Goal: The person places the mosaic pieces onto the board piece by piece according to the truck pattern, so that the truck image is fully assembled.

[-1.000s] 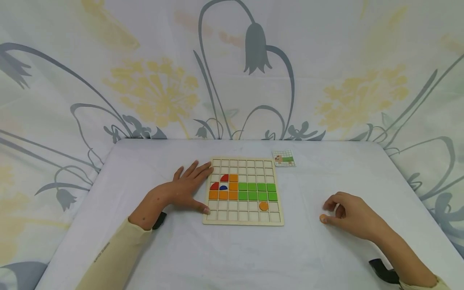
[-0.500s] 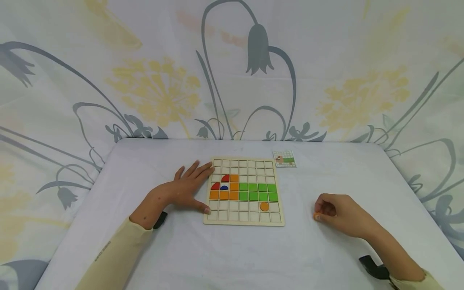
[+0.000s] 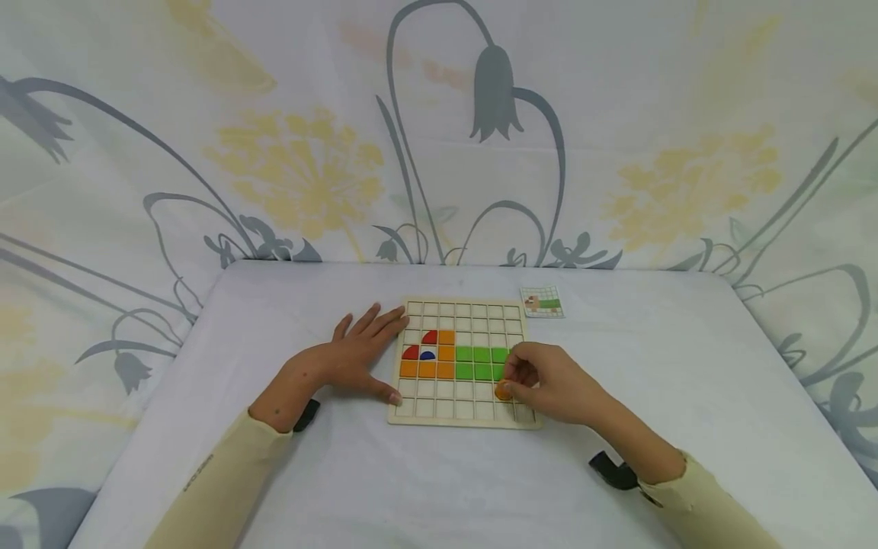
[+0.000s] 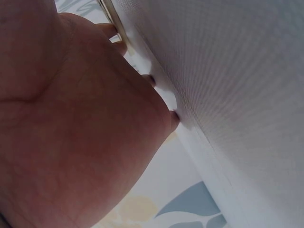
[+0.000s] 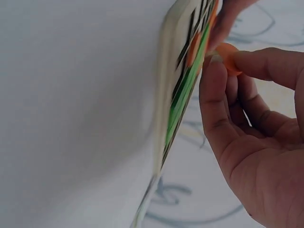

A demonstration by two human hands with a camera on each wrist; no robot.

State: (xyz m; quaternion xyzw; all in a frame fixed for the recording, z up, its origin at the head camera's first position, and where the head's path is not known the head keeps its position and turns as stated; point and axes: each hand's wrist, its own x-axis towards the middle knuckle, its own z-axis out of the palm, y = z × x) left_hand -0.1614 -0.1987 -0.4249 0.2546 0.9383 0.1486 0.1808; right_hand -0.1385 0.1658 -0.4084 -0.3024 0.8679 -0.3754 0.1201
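My left hand (image 3: pixel 353 366) lies with spread fingers along the left edge of a pale wooden grid board (image 3: pixel 463 412); fingertips and thumb touch its rim. Over the board's lower right part, my right hand (image 3: pixel 559 385) pinches an orange round disc (image 5: pixel 229 58) between thumb and finger. Another orange round piece (image 5: pixel 194 50) sits in the grid, seen edge-on in the right wrist view. Set in cells are orange squares (image 3: pixel 427 369), red quarter-rounds (image 3: pixel 430 337), a blue-and-white piece (image 3: pixel 427 354) and rows of green squares (image 3: pixel 473 363). The right hand covers some green ones.
A small pattern card (image 3: pixel 542 302) lies just beyond the board's upper right corner. White cloth (image 3: pixel 411 488) covers the table, and a flower-printed curtain (image 3: pixel 439 137) hangs behind it. Black straps show at both wrists.
My right hand has moved left from the bare cloth to the board, carrying the orange disc. The left hand has stayed at the board's left edge.
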